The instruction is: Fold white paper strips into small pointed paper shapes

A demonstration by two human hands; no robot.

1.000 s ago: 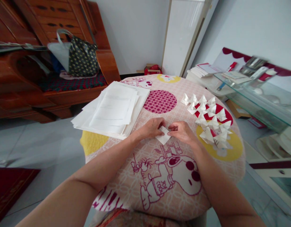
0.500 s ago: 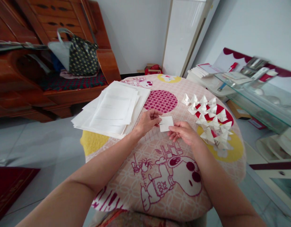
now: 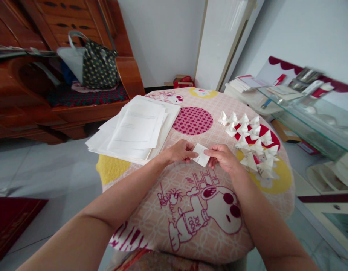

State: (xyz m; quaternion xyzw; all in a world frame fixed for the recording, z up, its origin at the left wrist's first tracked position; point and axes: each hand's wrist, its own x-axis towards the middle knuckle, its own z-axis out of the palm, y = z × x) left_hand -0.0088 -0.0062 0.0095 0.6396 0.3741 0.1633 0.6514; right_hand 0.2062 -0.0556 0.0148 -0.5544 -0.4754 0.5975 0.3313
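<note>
A small folded white paper square (image 3: 201, 155) lies low over the round table's cartoon-print cloth (image 3: 191, 210). My left hand (image 3: 179, 151) pinches its left edge with closed fingers. My right hand (image 3: 222, 156) pinches its right edge, fingers curled. To the right of my hands, several finished folded white paper shapes (image 3: 251, 141) sit in a cluster on the cloth. A thick stack of white paper sheets (image 3: 137, 130) lies at the table's left side, just beyond my left hand.
A wooden bench (image 3: 78, 94) with a dark patterned bag (image 3: 97, 64) stands at the back left. A glass shelf (image 3: 312, 113) with stacked papers and small items runs along the right. A red mat (image 3: 10, 222) lies on the grey floor at lower left.
The paper piece was lifted and flipped by my left hand half a second ago. Now both hands pinch it again, lower and closer to the cloth.
</note>
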